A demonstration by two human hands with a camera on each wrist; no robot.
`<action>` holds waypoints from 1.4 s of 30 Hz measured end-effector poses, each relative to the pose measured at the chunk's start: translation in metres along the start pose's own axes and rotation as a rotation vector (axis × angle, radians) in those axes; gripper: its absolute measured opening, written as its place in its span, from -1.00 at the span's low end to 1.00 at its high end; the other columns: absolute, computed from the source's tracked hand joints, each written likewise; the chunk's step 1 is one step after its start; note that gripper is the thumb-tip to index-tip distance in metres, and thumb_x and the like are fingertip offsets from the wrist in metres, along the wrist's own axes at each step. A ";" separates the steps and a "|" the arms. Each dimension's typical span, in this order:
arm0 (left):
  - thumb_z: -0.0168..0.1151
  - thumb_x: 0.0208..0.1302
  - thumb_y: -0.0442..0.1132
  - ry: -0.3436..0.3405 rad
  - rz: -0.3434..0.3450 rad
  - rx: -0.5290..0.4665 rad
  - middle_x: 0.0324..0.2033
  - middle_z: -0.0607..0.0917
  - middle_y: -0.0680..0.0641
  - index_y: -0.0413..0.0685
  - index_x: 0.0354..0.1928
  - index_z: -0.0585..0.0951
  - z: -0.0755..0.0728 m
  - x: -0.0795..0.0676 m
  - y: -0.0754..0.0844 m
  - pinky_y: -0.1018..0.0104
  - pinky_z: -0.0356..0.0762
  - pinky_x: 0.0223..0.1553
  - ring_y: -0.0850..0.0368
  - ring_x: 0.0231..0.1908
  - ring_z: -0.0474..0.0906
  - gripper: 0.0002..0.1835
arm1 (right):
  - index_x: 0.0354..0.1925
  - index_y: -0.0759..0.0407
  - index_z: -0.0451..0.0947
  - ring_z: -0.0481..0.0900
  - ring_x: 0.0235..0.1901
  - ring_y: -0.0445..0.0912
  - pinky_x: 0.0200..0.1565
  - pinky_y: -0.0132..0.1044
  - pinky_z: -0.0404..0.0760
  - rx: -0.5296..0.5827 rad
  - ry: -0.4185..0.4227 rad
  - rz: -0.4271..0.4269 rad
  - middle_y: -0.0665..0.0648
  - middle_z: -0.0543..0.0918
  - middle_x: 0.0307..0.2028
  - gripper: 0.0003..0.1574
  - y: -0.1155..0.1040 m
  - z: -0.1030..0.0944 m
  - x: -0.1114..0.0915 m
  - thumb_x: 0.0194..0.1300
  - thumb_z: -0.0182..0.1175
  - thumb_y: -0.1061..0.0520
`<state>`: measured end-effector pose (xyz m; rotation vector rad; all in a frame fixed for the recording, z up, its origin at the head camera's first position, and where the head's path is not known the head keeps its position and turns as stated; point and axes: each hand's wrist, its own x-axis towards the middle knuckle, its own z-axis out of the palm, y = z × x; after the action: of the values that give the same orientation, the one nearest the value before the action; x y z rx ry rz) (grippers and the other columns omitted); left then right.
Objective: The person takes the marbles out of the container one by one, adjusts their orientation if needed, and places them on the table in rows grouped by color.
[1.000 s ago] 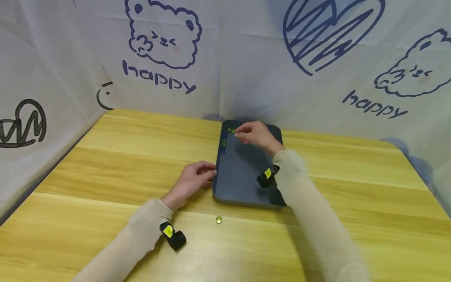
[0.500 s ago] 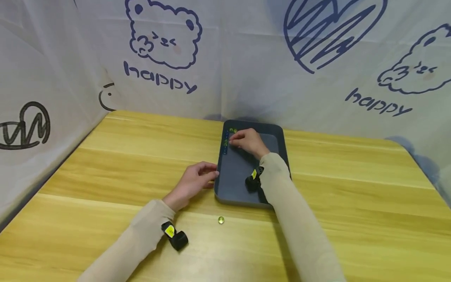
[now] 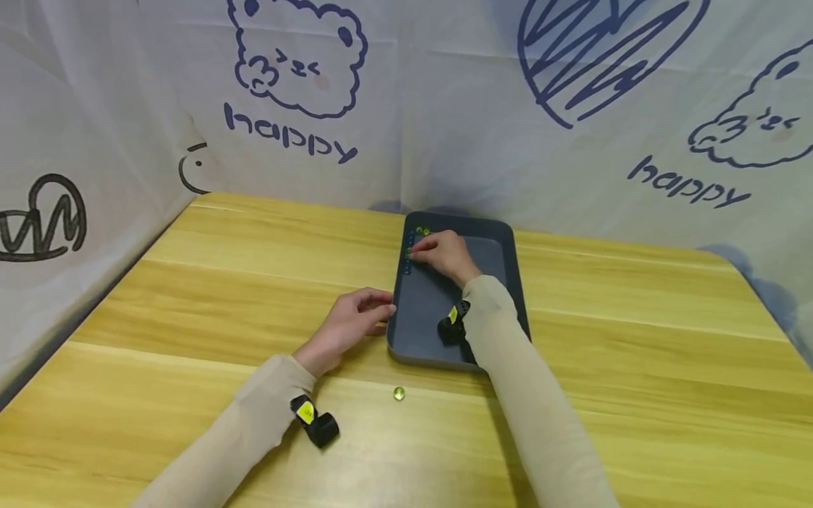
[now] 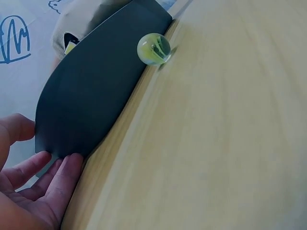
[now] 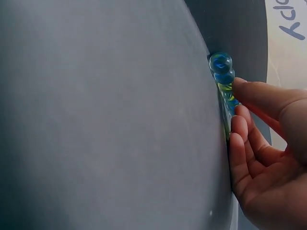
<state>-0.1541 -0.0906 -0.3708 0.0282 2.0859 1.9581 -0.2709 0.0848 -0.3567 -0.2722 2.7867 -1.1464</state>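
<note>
A dark grey rectangular tray (image 3: 432,317) lies on the wooden table. Along its left inner wall runs a row of glass marbles, with blue marbles (image 5: 221,63) at the near end. Yellow-green marbles (image 3: 422,231) sit in the far left corner. My right hand (image 3: 447,255) reaches into the tray and pinches a marble (image 5: 232,100) in the row between thumb and fingertips, which partly hide it. Outside the tray, my left hand (image 3: 346,324) touches its left wall with loosely bent fingers (image 4: 67,177). One clear marble with yellow-green swirls (image 4: 153,49) lies on the table before the tray.
The wooden table (image 3: 190,282) extends to both sides of the tray. Behind it hangs a white cloth (image 3: 444,141) with line drawings. A black wrist camera (image 3: 317,423) is strapped over each sleeve.
My right hand has moved left and nearer from the far corner marbles to the row along the left wall, then nearly stopped. My left hand has stayed against the tray.
</note>
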 end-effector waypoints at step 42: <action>0.11 0.24 -0.29 0.010 0.007 -0.012 -0.14 0.56 -0.17 -0.25 0.03 0.49 -0.001 -0.003 -0.002 0.25 0.58 -0.19 0.06 -0.16 0.52 -0.68 | -0.05 0.18 0.49 0.48 -0.20 0.13 -0.10 0.00 0.48 0.214 -0.060 -0.053 0.25 0.55 -0.23 -0.68 -0.017 -0.052 -0.028 0.28 0.11 0.05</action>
<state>-0.1509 -0.0920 -0.3716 0.0232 2.0828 1.9789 -0.2504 0.1144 -0.3063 -0.3537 2.5921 -1.4105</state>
